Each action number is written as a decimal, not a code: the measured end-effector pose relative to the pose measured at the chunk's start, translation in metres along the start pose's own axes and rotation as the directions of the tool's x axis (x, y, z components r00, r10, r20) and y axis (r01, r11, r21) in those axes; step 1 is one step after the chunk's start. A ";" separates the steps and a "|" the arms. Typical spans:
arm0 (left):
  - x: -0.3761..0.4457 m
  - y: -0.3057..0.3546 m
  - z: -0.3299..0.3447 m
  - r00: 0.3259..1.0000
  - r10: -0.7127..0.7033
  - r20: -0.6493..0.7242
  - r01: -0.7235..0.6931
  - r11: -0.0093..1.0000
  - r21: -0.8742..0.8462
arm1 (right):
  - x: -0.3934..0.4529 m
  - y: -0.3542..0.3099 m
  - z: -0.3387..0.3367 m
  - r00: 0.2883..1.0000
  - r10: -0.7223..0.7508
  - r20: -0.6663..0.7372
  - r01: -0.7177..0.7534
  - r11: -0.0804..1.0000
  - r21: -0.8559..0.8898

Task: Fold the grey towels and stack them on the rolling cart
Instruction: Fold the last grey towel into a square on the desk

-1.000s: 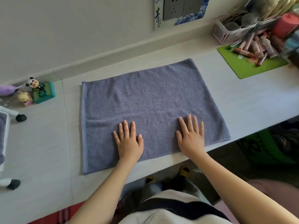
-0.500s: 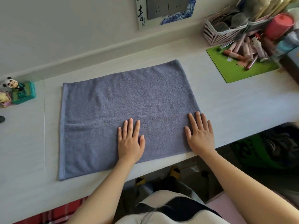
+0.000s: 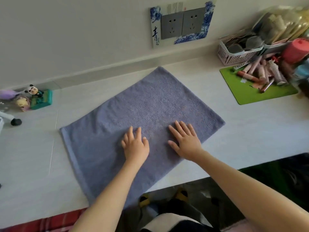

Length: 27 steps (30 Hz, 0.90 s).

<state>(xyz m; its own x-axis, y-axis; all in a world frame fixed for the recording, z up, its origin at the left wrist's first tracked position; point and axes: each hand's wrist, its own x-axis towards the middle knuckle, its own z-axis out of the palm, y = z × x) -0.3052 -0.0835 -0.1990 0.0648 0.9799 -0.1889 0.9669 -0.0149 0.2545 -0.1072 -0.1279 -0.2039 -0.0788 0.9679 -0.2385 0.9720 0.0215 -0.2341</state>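
Towel: grey rectangular terry towel lies flat on the pale desk (skewed to its edge).
Left hand: fingers straight, pressing towel.
Right hand: fingers spread, flat on towel.

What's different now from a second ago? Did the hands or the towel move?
The grey towel now lies turned on the desk, its right end swung towards the wall. The left hand and right hand stay flat on it, gripping nothing. The green mat hasn't moved.

On my table: a green mat strewn with cosmetics (mostly pink tubes), a pink basket, panda figurines far left.
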 end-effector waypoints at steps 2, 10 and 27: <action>0.013 -0.036 -0.001 0.997 0.008 0.077 -0.018 0.992 0.127 | -0.012 0.003 0.013 0.999 -0.038 0.031 0.039 0.998 -0.044; -0.012 -0.053 0.005 0.977 -0.209 0.045 0.201 0.969 0.142 | 0.071 0.026 -0.035 0.984 0.140 0.108 -0.082 0.903 -0.423; -0.034 -0.149 -0.001 0.990 0.141 -0.022 -0.134 0.973 0.186 | -0.006 -0.049 0.037 0.997 0.074 0.033 -0.070 0.992 -0.105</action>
<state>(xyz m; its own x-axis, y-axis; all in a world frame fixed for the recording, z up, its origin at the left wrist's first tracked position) -0.4520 -0.1141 -0.2297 0.1949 0.9722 -0.1301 0.9783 -0.1832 0.0966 -0.1621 -0.1436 -0.2260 -0.0142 0.9580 -0.2864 0.9930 -0.0201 -0.1162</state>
